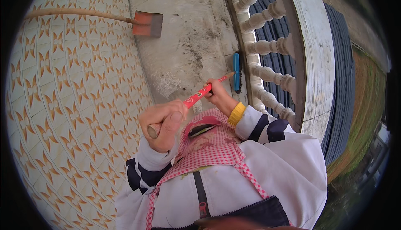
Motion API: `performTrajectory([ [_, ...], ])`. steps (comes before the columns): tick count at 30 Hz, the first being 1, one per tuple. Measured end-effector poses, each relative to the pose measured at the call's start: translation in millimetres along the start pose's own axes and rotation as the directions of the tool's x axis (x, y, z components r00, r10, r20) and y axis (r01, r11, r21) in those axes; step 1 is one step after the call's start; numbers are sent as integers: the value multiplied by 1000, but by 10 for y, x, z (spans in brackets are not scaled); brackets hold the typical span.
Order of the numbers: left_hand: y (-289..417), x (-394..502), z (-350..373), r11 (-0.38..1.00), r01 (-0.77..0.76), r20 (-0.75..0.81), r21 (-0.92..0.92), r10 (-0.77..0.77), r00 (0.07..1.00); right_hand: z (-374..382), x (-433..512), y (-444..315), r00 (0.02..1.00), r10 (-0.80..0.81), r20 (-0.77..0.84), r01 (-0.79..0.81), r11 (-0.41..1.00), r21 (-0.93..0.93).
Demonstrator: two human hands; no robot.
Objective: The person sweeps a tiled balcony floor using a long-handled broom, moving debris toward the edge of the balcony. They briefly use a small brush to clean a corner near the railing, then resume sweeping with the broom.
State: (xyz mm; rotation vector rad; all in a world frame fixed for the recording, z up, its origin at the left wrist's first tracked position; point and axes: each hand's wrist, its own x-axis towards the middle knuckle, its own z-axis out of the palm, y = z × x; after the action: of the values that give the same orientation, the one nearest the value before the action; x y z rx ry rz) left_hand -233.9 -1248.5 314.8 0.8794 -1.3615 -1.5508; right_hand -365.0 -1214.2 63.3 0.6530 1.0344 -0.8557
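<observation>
A push broom with a red patterned handle (198, 96) slants from my chest down to the concrete floor. My left hand (164, 125) is wrapped around its top, and the bare wooden end (153, 131) pokes out past the thumb. Lower on the same handle, my right hand (216, 93) grips the red part. The blue broom head (236, 72) rests on the floor beside the kerb under the balustrade, dark bristles partly showing at its edge. A red-checked apron (203, 155), stained in places, covers my front over a white jacket.
A shovel with a worn orange blade (147, 24) stands against the patterned tiled wall (75, 83) on the left. Dark dirt (197, 56) streaks the concrete floor (184, 20). White balusters (268, 47) carry a broad rail (313, 57) on the right, with dark roofing beyond.
</observation>
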Motion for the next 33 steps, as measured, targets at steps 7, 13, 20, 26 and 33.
performTrajectory([
  [7,289,-43,-67,963,-75,-45,259,90,995,871,253,198,962,54,269,-13,989,-150],
  [13,576,-149,1,939,-327,346,108,273,898,817,-217,277,957,81,278,-38,987,-158],
  [20,-95,44,-263,991,-74,-190,-108,52,980,386,125,-191,999,-29,42,37,974,-225],
  [26,-220,176,-467,991,-125,-223,57,134,966,983,667,-279,992,-85,98,117,915,-387],
  [33,343,-51,-20,897,-318,125,307,293,948,1258,76,-75,950,35,311,65,950,-307],
])
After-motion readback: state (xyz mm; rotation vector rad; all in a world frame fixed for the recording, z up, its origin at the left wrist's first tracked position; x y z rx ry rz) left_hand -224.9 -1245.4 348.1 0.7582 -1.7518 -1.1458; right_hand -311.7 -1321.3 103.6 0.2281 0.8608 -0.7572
